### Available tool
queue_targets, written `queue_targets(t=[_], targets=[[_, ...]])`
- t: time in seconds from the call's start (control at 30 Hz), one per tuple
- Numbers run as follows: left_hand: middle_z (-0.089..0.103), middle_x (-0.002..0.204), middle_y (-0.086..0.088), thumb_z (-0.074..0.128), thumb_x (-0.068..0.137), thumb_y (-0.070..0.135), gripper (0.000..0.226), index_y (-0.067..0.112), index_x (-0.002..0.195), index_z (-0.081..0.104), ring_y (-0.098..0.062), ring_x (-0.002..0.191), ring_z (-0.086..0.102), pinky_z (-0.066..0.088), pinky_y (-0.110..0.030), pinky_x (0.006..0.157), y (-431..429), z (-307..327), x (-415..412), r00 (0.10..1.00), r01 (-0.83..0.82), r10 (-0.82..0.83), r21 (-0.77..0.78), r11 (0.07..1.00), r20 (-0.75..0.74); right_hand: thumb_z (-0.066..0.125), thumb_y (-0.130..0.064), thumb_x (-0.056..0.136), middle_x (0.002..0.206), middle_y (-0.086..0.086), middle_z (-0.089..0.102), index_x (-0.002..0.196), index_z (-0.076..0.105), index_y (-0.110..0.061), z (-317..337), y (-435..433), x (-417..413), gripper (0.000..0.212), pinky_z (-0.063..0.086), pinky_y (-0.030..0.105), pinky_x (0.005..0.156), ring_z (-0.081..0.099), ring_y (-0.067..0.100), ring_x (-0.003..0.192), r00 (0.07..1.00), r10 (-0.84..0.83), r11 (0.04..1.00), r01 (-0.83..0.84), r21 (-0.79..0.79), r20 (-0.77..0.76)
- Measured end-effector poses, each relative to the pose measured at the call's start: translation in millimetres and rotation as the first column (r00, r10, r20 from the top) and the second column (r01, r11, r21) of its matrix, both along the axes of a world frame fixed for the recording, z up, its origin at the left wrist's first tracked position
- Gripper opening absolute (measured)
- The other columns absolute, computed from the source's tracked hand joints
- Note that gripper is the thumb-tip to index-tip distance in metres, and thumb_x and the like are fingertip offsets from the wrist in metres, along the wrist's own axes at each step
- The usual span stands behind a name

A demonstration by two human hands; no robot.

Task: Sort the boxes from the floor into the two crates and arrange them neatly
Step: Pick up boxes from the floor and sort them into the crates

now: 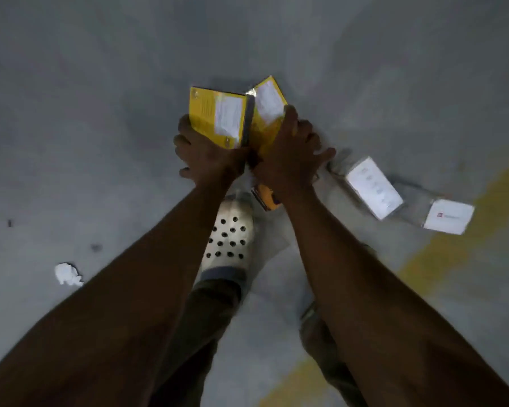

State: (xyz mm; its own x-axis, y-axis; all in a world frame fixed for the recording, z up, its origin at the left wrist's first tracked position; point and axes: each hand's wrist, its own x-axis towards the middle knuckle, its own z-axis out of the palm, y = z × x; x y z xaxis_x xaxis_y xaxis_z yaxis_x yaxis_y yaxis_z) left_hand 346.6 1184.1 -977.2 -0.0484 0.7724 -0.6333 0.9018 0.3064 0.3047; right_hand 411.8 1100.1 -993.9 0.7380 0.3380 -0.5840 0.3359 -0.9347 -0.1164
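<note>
Above the grey floor I hold two flat yellow boxes with white labels, side by side. My left hand (pixel 206 154) grips the left yellow box (pixel 218 116) from below. My right hand (pixel 291 151) grips the right yellow box (pixel 269 108), which tilts to the right. A third yellow box (pixel 266 198) peeks out on the floor under my right wrist. Two white boxes lie on the floor to the right, one long (pixel 373 190) and one smaller (pixel 448 215). No crate is in view.
My foot in a white perforated clog (pixel 228 239) stands just below the hands. A crumpled white paper scrap (pixel 66 273) lies at the lower left. A yellow painted line (pixel 441 248) runs diagonally across the floor at the right.
</note>
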Motion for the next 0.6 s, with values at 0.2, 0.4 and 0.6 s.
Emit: queue_targets(t=[0.2, 0.4, 0.6], targets=[[0.051, 0.137, -0.005, 0.093, 0.044, 0.051, 0.118, 0.021, 0.143, 0.036, -0.029, 0.131, 0.049, 0.042, -0.054, 0.107, 9.8, 59.4, -26.1, 0.956, -0.277, 0.278, -0.029, 0.96, 0.089, 0.071, -0.067, 0.046, 0.126, 0.003, 0.057, 0.137, 0.046, -0.027, 53.0, -1.3, 7.8, 0.103, 0.027, 0.054, 0.109, 0.054, 0.031, 0.116, 0.99, -0.091, 0.989, 0.077, 0.128, 0.111], [0.062, 0.111, -0.006, 0.095, 0.045, 0.05, 0.104, 0.022, 0.124, 0.033, -0.017, 0.089, 0.066, 0.058, -0.038, 0.081, 12.6, 241.2, -37.6, 0.806, -0.443, 0.521, -0.298, 0.845, 0.28, 0.078, -0.075, 0.046, 0.102, -0.009, 0.071, 0.112, 0.059, -0.04, 245.1, -41.5, 26.3, 0.077, 0.052, 0.043, 0.096, 0.068, 0.019, 0.102, 0.77, -0.559, 0.771, 0.619, 0.151, -0.307], [0.062, 0.101, -0.002, 0.089, 0.074, 0.033, 0.065, 0.015, 0.117, 0.043, -0.012, 0.078, 0.065, 0.055, -0.027, 0.061, 5.7, 477.7, -11.1, 0.841, -0.249, 0.401, -0.398, 0.883, 0.364, 0.084, -0.051, 0.072, 0.074, -0.006, 0.072, 0.098, 0.073, -0.021, 499.0, -101.1, 30.2, 0.042, 0.056, 0.025, 0.07, 0.066, 0.016, 0.074, 0.263, -0.75, 0.191, 0.965, 0.181, -0.606]])
